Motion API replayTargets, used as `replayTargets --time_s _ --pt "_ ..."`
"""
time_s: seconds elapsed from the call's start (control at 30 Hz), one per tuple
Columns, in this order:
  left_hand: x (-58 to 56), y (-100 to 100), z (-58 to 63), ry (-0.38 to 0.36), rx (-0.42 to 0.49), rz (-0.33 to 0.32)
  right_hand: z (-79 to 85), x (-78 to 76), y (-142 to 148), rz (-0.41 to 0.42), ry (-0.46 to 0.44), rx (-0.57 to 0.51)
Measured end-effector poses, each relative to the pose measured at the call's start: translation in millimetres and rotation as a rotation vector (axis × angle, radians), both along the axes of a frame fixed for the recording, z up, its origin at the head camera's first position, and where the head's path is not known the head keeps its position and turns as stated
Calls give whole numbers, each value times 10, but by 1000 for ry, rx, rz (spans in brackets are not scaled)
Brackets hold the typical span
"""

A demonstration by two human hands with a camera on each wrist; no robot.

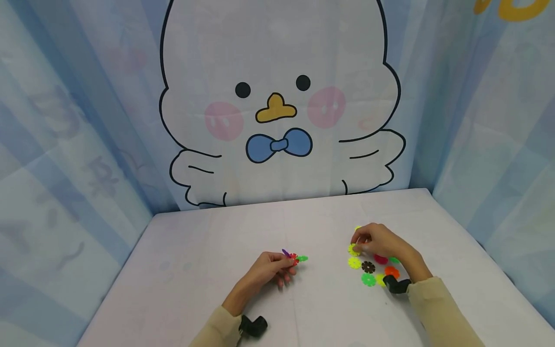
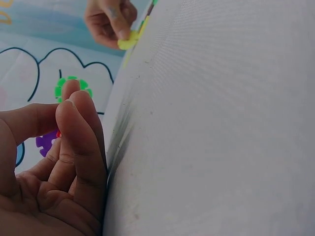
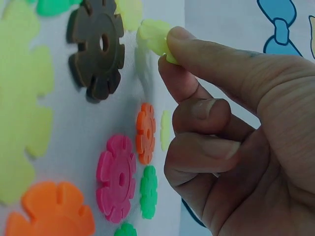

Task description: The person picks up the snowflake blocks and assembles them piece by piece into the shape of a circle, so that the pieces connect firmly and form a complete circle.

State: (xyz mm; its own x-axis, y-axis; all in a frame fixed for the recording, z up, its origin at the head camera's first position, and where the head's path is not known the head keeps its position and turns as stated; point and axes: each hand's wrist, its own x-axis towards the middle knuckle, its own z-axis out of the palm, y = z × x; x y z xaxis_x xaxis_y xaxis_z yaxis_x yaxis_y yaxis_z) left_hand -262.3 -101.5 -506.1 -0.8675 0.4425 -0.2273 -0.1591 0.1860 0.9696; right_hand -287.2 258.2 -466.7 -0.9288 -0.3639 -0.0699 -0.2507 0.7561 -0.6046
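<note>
Between thumb and fingers my left hand [image 1: 272, 268] pinches a small joined piece of notched plastic discs: a red disc [image 1: 294, 259] with a purple disc [image 2: 46, 143] and a green disc [image 2: 74, 87] sticking out of it. The fingers cover most of the red one in the left wrist view. My right hand [image 1: 381, 241] pinches a yellow notched disc [image 3: 156, 37] by thumb and index finger, its other fingers curled in. Below and around that hand lie loose discs, among them a brown disc [image 3: 101, 46], a pink disc [image 3: 117, 178] and an orange disc [image 3: 145, 132].
More discs lie on the white table [image 1: 208, 270] at the right: a green disc [image 1: 368, 279], a yellow disc [image 1: 354, 262] and an orange disc [image 1: 392, 272]. A cloth backdrop [image 1: 277, 183] with a cartoon bird stands behind the table, and curtains hang on both sides.
</note>
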Motion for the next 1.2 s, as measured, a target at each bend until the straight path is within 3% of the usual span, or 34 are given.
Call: replayTargets --time_s 0.2,0.5,0.73,0.93,1.2 --pt "2 -5 3 -4 8 -4 -35 -14 -68 2 -5 -53" --pt "-8 0 -5 -9 11 -4 -79 -32 -245 105 -64 -206" --pt "-5 5 -15 -7 2 1 -84 -5 -481 110 -102 -298" --pt "-6 6 -14 -4 -1 -2 -111 42 -670 152 -64 -320" --pt "-12 3 -12 6 -2 -13 -96 90 -822 133 -82 -301"
